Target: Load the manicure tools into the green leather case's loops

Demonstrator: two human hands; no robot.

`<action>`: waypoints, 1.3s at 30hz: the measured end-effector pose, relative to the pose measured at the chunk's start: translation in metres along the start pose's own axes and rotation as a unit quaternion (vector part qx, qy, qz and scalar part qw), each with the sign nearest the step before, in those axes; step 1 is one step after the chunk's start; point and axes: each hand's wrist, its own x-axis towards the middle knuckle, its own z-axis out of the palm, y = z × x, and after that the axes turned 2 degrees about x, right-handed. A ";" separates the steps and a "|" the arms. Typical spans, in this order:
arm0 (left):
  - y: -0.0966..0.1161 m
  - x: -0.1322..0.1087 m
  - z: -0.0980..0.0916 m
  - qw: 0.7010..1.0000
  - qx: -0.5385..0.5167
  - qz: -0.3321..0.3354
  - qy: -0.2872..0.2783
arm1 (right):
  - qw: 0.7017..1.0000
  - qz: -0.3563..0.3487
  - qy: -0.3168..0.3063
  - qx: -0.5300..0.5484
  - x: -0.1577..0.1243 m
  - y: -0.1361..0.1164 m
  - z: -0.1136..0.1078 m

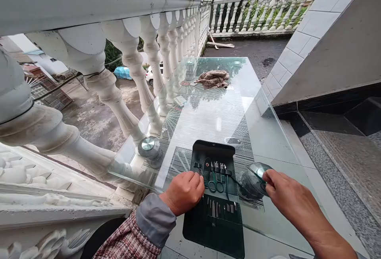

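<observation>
An unfolded dark green manicure case [213, 231] lies on the glass table. Its upper half carries green-handled scissors [216, 186], nail clippers [219, 167] and other tools under straps; a row of slim metal tools [218, 209] sits in the lower half. My left hand [186, 191] is closed at the case's left edge, by the strapped tools; its fingertips hide what they grip. To the right of the case, my right hand [282, 189] pinches a slim green-handled tool [256, 173] over a round table support. The tool's exact kind does not show.
The glass table [268, 132] has round metal-topped supports [149, 144]. A crumpled brown cloth [213, 79] lies towards its far end, with a small card [180, 100] nearer. White balusters [127, 48] line the left; stone steps [342, 152] stand at the right.
</observation>
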 end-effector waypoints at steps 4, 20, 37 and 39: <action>0.001 -0.001 0.001 1.000 -0.001 -0.006 -0.008 | 1.000 -0.003 0.010 0.005 -0.001 -0.001 0.000; -0.007 0.000 -0.007 0.974 -0.110 -0.112 -0.166 | 1.000 0.022 -0.002 0.015 0.000 -0.002 -0.001; -0.010 0.005 -0.005 0.952 -0.154 -0.161 -0.210 | 1.000 0.020 0.015 0.016 0.000 -0.004 0.001; -0.009 0.005 -0.005 0.954 -0.150 -0.157 -0.208 | 1.000 0.018 0.014 0.018 0.000 -0.005 0.000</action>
